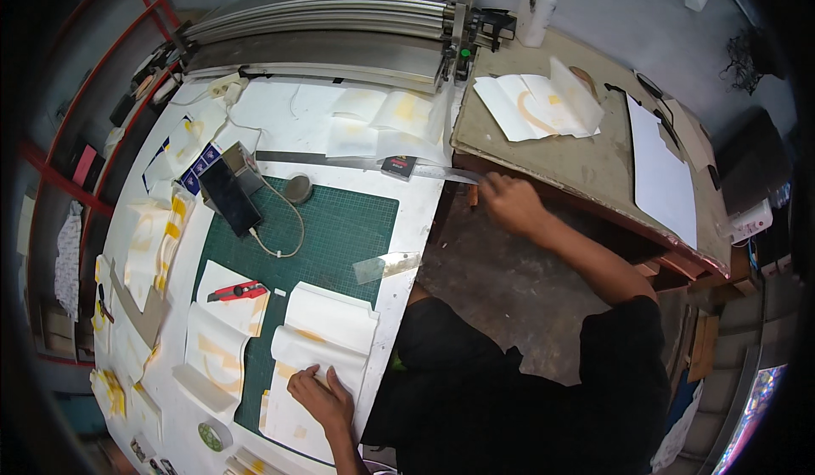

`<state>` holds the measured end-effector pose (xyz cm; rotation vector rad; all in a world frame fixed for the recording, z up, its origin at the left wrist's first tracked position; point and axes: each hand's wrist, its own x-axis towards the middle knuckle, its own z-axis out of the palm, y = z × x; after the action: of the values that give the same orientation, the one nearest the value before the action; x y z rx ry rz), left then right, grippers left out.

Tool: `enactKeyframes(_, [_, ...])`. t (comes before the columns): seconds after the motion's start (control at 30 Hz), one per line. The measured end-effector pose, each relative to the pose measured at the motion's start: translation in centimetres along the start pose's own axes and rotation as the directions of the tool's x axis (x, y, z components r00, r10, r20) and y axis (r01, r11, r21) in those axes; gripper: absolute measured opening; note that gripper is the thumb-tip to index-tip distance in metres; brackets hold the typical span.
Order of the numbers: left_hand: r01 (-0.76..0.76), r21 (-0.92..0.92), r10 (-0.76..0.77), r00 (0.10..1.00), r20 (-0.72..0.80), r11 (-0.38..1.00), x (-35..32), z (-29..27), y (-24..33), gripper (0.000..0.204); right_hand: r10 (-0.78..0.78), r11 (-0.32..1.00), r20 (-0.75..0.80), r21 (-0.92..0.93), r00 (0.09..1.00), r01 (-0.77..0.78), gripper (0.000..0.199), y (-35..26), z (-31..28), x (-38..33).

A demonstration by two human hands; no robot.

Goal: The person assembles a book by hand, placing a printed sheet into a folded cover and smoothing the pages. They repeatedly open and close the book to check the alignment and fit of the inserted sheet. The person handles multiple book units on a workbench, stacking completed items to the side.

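My left hand point(324, 397) lies on a folded white sheet point(327, 331) with pale yellow print, its thumb and fingers spread. That sheet rests partly on the green cutting mat point(335, 220). Out to the right, my right hand point(512, 203) is closed on the end of a long, thin metal ruler point(454, 174), just past the table edge. The ruler reaches left across the white table, with a small black packet point(398, 167) over part of it. A red utility knife point(238, 291) lies on another printed sheet point(218, 343), left of my left hand.
A phone point(229, 196) with a white cable leans on the mat beside a round grey object point(298, 189). A clear plastic piece point(386, 267) lies at the mat's right edge. Behind is a metal roller machine point(323, 38). A brown table point(594, 165) stands right, red shelving point(72, 182) left.
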<state>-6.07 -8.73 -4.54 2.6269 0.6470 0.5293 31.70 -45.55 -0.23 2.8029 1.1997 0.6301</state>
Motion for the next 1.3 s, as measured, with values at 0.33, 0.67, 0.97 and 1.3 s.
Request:
enactKeyframes(0.33, [0.002,-0.025,-0.002,1.0,0.003,1.0,0.1,-0.1,0.3,0.029,0.017,0.988,0.182,-0.153,0.983,0.011,0.023,1.0,7.2,2.5])
enactKeyframes(0.67, [-0.052,-0.026,0.051,0.998,-0.038,0.998,0.3,-0.3,0.4,0.028,0.22,0.645,0.459,0.594,0.861,-0.481,0.015,1.2,-2.1,0.3])
enactKeyframes(0.97, [-0.017,-0.014,0.016,1.0,-0.027,1.0,0.2,-0.2,0.2,0.027,0.383,0.514,0.429,0.637,0.818,-0.574,0.03,3.3,-11.5,-9.9])
enactKeyframes(1.3, [-0.01,-0.012,0.01,1.0,0.004,1.0,0.0,-0.3,0.5,0.023,0.84,-0.038,0.348,0.803,0.417,-0.595,0.035,4.5,-12.0,-23.9])
